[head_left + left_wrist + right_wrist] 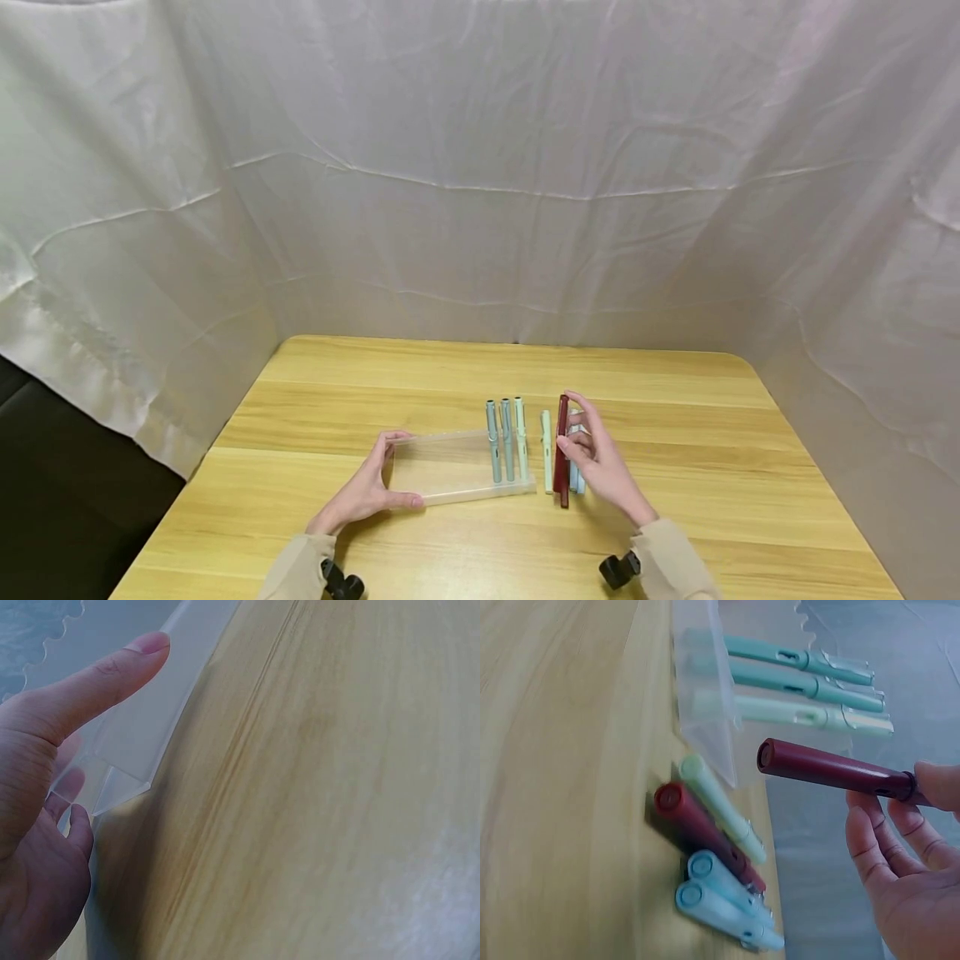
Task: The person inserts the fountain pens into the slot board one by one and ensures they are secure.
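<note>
The left hand (pixel 365 493) grips the left end of the clear tray (pixel 472 495), thumb on the near wall, fingers at the far corner, opening set to the tray's width. The tray contains 3 pens side by side at its right end: 2 teal pens (pixel 494 450) and, rightmost, 1 pale green pen (pixel 521 437). Their clip ends project past the far edge.

The right hand (pixel 603 467) pinches 1 dark red pen (pixel 832 766) between thumb and fingers, closed to the pen's thickness. This pen is raised, right of the tray.

The wood-grain table (pixel 300 400) supports everything. Pale curtains (pixel 487 208) enclose its far edge and sides; a black surface (pixel 67 475) shows at far left.

The right wrist view separates 4 loose pens on the table, largely masked in the head view: 1 light green pen (pixel 724 810), 1 second red pen (pixel 709 831) and 2 light blue pens (pixel 727 911). Both wrist views show the tray's scalloped edge.
</note>
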Motion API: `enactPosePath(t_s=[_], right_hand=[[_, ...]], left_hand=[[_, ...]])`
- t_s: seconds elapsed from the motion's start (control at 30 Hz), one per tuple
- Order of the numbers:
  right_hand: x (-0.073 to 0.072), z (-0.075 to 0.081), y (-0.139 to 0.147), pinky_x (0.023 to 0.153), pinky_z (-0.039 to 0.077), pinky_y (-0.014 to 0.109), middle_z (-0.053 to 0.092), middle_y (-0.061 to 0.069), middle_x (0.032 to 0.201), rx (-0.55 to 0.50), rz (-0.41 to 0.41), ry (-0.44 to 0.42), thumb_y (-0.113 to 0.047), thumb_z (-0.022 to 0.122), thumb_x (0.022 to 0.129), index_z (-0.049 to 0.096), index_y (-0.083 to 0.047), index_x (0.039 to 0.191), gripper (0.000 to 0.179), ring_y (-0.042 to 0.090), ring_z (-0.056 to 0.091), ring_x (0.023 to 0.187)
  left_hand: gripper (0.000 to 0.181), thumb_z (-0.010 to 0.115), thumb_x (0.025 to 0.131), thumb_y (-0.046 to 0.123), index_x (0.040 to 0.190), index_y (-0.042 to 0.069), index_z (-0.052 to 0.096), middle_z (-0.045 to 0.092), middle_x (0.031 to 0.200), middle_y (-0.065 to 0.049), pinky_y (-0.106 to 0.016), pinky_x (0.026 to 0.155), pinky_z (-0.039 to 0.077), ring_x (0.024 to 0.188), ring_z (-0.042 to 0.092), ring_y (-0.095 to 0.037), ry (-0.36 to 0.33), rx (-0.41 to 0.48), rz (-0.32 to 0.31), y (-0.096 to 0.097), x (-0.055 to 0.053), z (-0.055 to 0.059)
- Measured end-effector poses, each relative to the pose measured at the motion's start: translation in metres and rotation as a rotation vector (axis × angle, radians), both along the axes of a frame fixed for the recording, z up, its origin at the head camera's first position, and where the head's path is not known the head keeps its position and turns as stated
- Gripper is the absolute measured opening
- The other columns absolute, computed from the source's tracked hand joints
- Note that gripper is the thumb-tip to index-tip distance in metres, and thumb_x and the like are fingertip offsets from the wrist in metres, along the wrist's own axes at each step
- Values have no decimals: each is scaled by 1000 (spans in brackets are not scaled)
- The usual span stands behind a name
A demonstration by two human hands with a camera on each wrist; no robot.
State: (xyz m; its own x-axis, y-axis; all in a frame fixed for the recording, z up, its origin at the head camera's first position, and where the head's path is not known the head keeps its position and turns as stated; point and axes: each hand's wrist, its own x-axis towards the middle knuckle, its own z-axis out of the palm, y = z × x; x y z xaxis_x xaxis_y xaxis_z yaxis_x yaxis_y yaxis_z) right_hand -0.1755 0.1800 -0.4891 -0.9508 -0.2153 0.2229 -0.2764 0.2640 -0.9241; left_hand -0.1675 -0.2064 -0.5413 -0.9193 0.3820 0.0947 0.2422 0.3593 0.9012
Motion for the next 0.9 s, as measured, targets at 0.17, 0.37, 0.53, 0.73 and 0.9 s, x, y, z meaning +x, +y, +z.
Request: enactPosePath(t_s=[0.17, 0.37, 0.53, 0.73, 0.9], right_hand=[[-2, 2, -10, 71, 59, 23, 53, 21, 116, 9, 21, 36, -3, 62, 97, 30, -17, 155, 68, 11, 64, 82], [-2, 7, -22, 71, 62, 27, 54, 22, 117, 10, 32, 44, -5, 63, 98, 31, -18, 154, 66, 13, 67, 85], [-3, 9, -30, 68, 62, 31, 57, 20, 116, 18, 40, 46, -5, 63, 97, 32, -20, 153, 66, 15, 69, 85], [-3, 10, -40, 76, 65, 36, 59, 22, 115, 12, 49, 54, -3, 65, 96, 34, -22, 151, 66, 17, 71, 84], [-4, 10, -48, 80, 63, 25, 62, 20, 115, 37, 44, 74, -7, 67, 96, 35, -24, 151, 66, 22, 72, 86]], left_hand=[[93, 91, 73, 23, 143, 10, 32, 34, 153, -21, -68, 123, 18, 149, 25, -48, 1, -5, 0, 0, 0, -1], [93, 91, 73, 23, 143, 10, 31, 33, 153, -21, -69, 123, 17, 150, 23, -49, -5, -5, -1, 0, 0, -1], [93, 91, 73, 23, 143, 11, 31, 33, 153, -21, -68, 123, 17, 150, 23, -48, -12, -2, 0, 1, 0, -1], [93, 91, 73, 22, 143, 11, 31, 34, 153, -21, -67, 124, 16, 150, 23, -48, -7, 0, -1, 2, 0, 0], [94, 92, 72, 23, 143, 10, 31, 34, 153, -21, -66, 124, 16, 149, 24, -48, -5, -2, 1, 2, 0, 0]])
